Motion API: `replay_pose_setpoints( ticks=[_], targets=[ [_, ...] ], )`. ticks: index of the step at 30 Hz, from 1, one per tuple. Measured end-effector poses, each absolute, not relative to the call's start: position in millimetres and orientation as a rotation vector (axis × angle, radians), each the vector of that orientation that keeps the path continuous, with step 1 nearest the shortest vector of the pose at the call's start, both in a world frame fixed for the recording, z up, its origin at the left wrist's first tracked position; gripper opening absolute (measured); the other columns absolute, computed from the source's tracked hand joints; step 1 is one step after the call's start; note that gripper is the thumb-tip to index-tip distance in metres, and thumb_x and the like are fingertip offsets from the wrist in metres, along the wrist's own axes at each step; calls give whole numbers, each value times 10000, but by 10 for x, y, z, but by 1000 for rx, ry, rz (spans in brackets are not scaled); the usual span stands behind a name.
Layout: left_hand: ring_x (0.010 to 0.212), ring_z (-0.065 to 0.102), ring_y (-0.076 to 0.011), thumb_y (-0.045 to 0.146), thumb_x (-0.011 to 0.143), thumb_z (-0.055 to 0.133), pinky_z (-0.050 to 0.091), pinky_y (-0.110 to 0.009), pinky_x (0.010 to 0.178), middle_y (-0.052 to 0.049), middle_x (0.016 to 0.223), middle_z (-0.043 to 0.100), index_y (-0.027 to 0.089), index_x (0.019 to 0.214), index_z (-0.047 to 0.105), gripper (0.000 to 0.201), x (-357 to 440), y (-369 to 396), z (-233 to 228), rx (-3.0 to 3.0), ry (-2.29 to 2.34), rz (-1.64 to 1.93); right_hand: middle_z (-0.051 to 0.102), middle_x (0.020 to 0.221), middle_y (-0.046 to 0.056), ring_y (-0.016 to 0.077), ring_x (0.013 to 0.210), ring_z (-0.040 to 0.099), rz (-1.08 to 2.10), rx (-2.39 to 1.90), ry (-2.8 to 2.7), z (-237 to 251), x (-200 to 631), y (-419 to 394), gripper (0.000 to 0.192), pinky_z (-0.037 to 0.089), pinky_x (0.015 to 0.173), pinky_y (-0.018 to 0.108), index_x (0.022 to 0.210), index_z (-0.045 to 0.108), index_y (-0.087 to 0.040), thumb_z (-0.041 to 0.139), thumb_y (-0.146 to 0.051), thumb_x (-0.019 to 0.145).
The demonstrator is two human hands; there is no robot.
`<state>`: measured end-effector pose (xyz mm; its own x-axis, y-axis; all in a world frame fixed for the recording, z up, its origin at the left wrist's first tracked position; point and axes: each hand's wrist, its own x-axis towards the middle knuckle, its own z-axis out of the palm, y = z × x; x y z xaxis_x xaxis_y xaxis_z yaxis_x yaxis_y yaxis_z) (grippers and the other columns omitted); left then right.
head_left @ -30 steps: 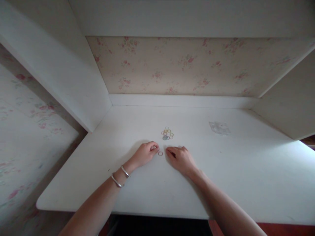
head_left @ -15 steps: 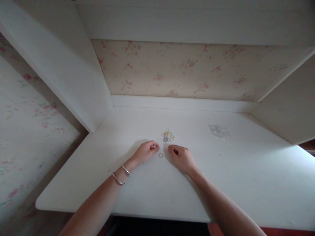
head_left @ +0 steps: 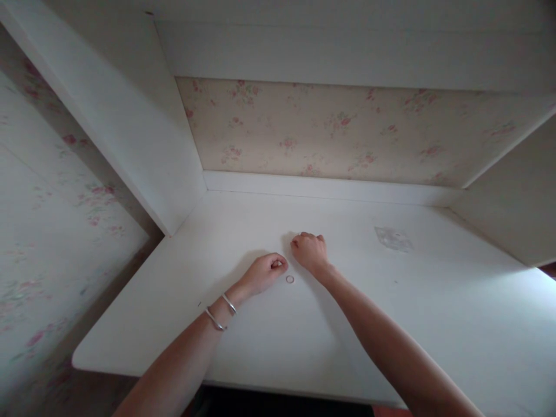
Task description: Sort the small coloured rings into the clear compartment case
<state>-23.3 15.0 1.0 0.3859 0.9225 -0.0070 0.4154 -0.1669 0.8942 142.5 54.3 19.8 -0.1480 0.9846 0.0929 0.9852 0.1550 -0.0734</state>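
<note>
My left hand [head_left: 263, 272] rests on the white desk [head_left: 269, 336] with two silver bangles on the wrist. Its thumb and forefinger are pinched on what looks like a small pale ring. A single small ring [head_left: 289, 279] lies flat on the desk just right of that hand. My right hand [head_left: 309, 251] is stretched forward, knuckles up and fingers curled down. It covers the spot where the pile of small coloured rings lay, so the pile is hidden. Whether its fingers hold anything is not visible.
A small clear plastic bag [head_left: 393, 238] lies flat on the desk to the right. White side panels [head_left: 130, 133] and a shelf overhead box in the desk. Flowered wallpaper [head_left: 330, 127] covers the back wall. The desk's front edge [head_left: 143, 373] is close to me.
My right hand has moved forward from beside the single ring onto the pile of rings, hiding it. The left hand has stayed put. The view has shifted slightly.
</note>
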Motion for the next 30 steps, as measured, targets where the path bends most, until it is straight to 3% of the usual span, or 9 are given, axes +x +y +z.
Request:
replay_pose_setpoints(
  ticks=[6, 11, 20, 30],
  targets=[
    [658, 538, -140, 376, 817, 517, 383, -234, 592, -13, 725, 626, 153, 873, 649, 265, -221, 152, 22, 1802, 1188, 702, 654, 974, 104, 180, 884, 596, 18, -1920, -2366, 143, 1455, 551, 307, 300, 795, 317, 881, 663, -166, 360, -190, 923],
    [655, 534, -139, 386, 820, 515, 384, -240, 597, -10, 723, 618, 155, 890, 650, 276, -230, 156, 15, 1780, 1177, 713, 642, 992, 74, 171, 902, 581, -9, -1821, -2319, 185, 1466, 476, 294, 291, 779, 306, 977, 626, -195, 334, -224, 962],
    [784, 577, -165, 361, 808, 522, 423, -258, 700, -33, 851, 650, 152, 897, 627, 250, -260, 196, 44, 1673, 1139, 752, 625, 820, 31, 133, 766, 554, 174, -1283, -2204, -29, 1699, -168, 233, 334, 713, 261, 917, 636, -198, 414, -256, 955],
    [804, 586, -171, 378, 808, 536, 423, -260, 712, -42, 869, 666, 156, 922, 634, 268, -256, 164, 42, 1660, 1160, 755, 608, 795, 27, 135, 702, 519, 149, -1190, -2323, -119, 1681, -374, 199, 359, 690, 259, 965, 641, -216, 444, -211, 939]
  ],
)
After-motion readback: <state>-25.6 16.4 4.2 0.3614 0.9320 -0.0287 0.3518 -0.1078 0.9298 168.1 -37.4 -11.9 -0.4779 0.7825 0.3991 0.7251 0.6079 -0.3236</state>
